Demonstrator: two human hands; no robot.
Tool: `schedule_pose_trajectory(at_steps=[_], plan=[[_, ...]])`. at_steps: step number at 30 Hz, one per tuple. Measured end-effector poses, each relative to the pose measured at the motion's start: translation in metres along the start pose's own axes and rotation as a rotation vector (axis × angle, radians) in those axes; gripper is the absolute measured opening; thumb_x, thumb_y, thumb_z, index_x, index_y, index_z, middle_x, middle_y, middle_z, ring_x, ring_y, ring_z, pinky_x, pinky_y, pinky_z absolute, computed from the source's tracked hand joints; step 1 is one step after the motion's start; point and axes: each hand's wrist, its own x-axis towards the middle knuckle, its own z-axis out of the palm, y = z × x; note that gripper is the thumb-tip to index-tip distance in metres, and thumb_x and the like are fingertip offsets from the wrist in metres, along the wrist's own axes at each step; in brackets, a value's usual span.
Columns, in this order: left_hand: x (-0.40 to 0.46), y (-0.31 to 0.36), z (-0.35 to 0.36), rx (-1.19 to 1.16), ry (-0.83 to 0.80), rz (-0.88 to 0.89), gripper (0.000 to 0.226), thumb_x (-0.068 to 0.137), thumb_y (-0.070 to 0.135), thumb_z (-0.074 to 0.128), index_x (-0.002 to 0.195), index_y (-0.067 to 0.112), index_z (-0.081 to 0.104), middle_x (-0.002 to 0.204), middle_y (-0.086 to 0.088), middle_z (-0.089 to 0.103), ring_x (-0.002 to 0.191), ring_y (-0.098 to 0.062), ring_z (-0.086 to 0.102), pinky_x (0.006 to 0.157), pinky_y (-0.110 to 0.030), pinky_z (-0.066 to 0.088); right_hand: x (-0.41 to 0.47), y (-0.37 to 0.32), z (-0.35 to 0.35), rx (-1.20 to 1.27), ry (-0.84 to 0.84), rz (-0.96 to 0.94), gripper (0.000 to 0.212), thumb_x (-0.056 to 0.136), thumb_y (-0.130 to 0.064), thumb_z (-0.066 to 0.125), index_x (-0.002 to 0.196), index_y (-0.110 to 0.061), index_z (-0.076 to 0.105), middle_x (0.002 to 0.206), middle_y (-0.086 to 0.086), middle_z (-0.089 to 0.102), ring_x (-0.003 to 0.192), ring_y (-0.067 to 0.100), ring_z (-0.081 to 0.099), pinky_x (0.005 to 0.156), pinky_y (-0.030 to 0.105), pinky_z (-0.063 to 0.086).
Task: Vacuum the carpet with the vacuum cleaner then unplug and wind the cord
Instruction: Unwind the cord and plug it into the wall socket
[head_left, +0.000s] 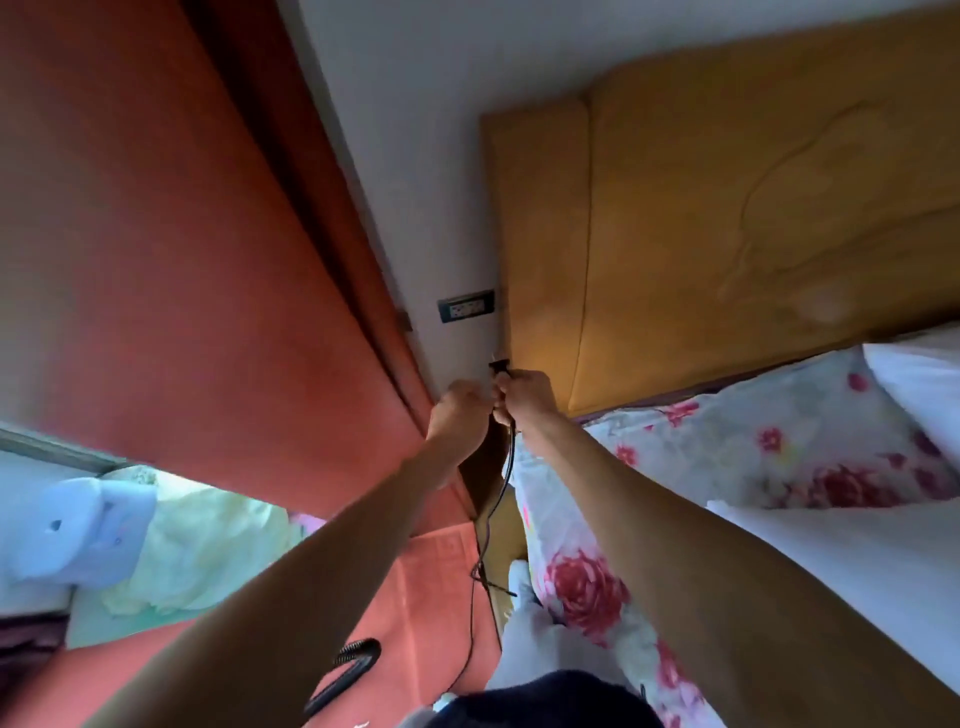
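Fingers of the right hand (524, 397) pinch the black cord (498, 493) just below the plug (500, 368), low on the wall beside the headboard (727, 208); the left hand (460, 408) looks curled, its hold unclear. Better to grip the plug itself and pull straight. No writing is legible.

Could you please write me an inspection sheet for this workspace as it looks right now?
Surface: red carpet beside the bed.
Job's things: plug at the wall, low by the headboard; vacuum hose at the bottom.
Clutter: folded clothes on the left.
Grippers: right hand grips the cord just below the plug; left hand is next to it, grip unclear.
Cables: black cord hangs to the floor.
Surroundings: floral bedding, wall switch plate, red door.
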Motion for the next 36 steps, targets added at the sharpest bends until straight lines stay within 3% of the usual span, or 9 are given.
schedule_pose_trajectory(at_steps=[2,4,7,14,19,22,25,31,36], plan=[[0.03,0.011,0.01,0.065,0.049,0.011,0.022,0.092,0.005,0.048,0.086,0.007,0.069,0.087,-0.006,0.064,0.079,-0.006,0.063,0.074,-0.027,0.041,0.026,-0.006,0.004,-0.036,-0.107,0.036,0.03,0.099,-0.005,0.045,0.072,-0.009,0.056,0.052,0.001,0.053,0.036,0.008,0.046,0.037,0.017,0.037],[0.058,0.012,0.019,0.092,0.111,-0.015,0.023,0.093,0.001,0.045,0.1,-0.002,0.067,0.096,-0.013,0.066,0.094,-0.019,0.064,0.082,-0.032,0.046,0.053,-0.004,0.01,-0.105,-0.143,0.001,0.026,0.099,-0.01,0.048,0.074,-0.014,0.054,0.066,0.001,0.057,0.052,0.003,0.051,0.05,0.019,0.043],[0.093,-0.007,0.034,0.243,0.205,-0.079,0.03,0.089,-0.001,0.045,0.113,-0.003,0.063,0.115,-0.021,0.062,0.113,-0.034,0.054,0.098,-0.037,0.041,0.094,0.012,0.027,-0.154,-0.151,-0.021,0.039,0.096,0.001,0.047,0.06,-0.013,0.054,0.051,-0.006,0.057,0.039,-0.004,0.046,0.042,0.012,0.032],[0.145,-0.057,0.08,0.151,0.424,-0.229,0.025,0.085,0.004,0.051,0.104,0.007,0.067,0.107,-0.019,0.062,0.107,-0.033,0.057,0.093,-0.033,0.043,0.178,0.029,0.062,-0.183,-0.173,0.042,0.033,0.1,-0.021,0.043,0.116,-0.002,0.065,0.103,0.013,0.068,0.088,0.026,0.063,0.078,0.032,0.049],[0.194,-0.067,0.091,-0.094,0.641,-0.29,0.026,0.089,0.002,0.047,0.106,0.004,0.066,0.114,-0.017,0.06,0.106,-0.03,0.056,0.068,-0.014,0.028,0.23,0.03,0.084,0.087,-0.102,0.06,0.029,0.102,-0.024,0.046,0.11,-0.004,0.066,0.071,-0.002,0.055,0.059,0.01,0.047,0.058,0.026,0.04],[0.223,-0.075,0.1,-0.331,0.667,-0.378,0.027,0.089,0.008,0.046,0.101,0.005,0.069,0.112,-0.015,0.066,0.104,-0.03,0.061,0.081,-0.027,0.043,0.249,0.025,0.092,0.202,-0.074,0.042,0.03,0.102,-0.019,0.047,0.113,0.003,0.064,0.072,-0.003,0.052,0.058,0.005,0.045,0.047,0.016,0.04],[0.244,-0.082,0.1,-0.625,0.711,-0.399,0.022,0.081,0.012,0.048,0.085,0.018,0.069,0.1,-0.014,0.07,0.094,-0.03,0.067,0.092,-0.042,0.052,0.269,0.028,0.101,0.24,-0.029,0.004,0.029,0.102,-0.02,0.048,0.113,0.0,0.067,0.079,0.002,0.056,0.065,0.008,0.047,0.049,0.015,0.043],[0.257,-0.079,0.1,-0.944,0.793,-0.37,0.029,0.086,-0.002,0.051,0.072,0.015,0.07,0.065,-0.001,0.069,0.063,-0.015,0.066,0.064,-0.027,0.054,0.296,0.036,0.114,0.102,0.054,-0.094,0.028,0.1,-0.026,0.052,0.076,-0.025,0.066,0.093,0.005,0.063,0.081,0.017,0.054,0.078,0.039,0.043],[0.25,-0.091,0.105,-1.003,0.791,-0.449,0.029,0.087,-0.006,0.048,0.074,0.009,0.07,0.047,0.005,0.063,0.042,-0.004,0.057,0.05,-0.021,0.048,0.306,0.043,0.119,0.031,0.074,-0.16,0.027,0.101,-0.024,0.05,0.099,-0.008,0.072,0.082,0.001,0.064,0.074,0.01,0.058,0.083,0.032,0.05]])
